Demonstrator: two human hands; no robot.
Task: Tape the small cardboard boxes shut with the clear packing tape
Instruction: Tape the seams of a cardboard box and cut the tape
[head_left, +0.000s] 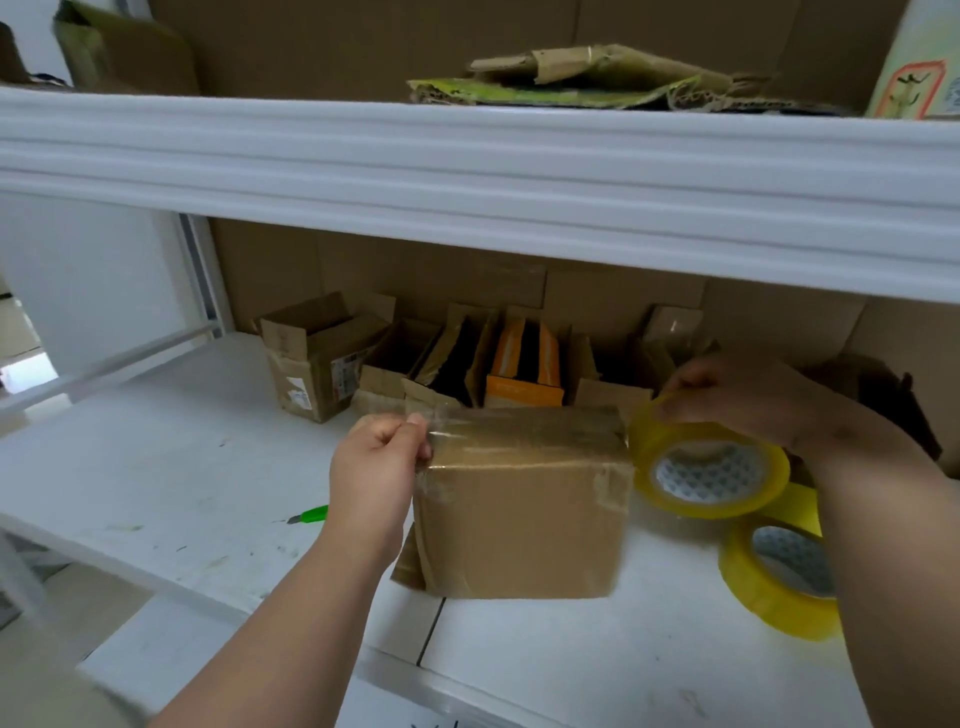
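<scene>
A small closed cardboard box stands on the white shelf in front of me. A strip of clear tape runs across its top, from the left edge to the roll at its right. My left hand pinches the tape's free end at the box's top left corner. My right hand grips the yellowish tape roll just right of the box, fingers curled over its upper rim. A second tape roll lies lower right, partly behind my right forearm.
Several opened small cardboard boxes and an orange box line the back of the shelf. A green utility knife lies left of my left wrist. An upper shelf edge hangs overhead with flattened cardboard on it.
</scene>
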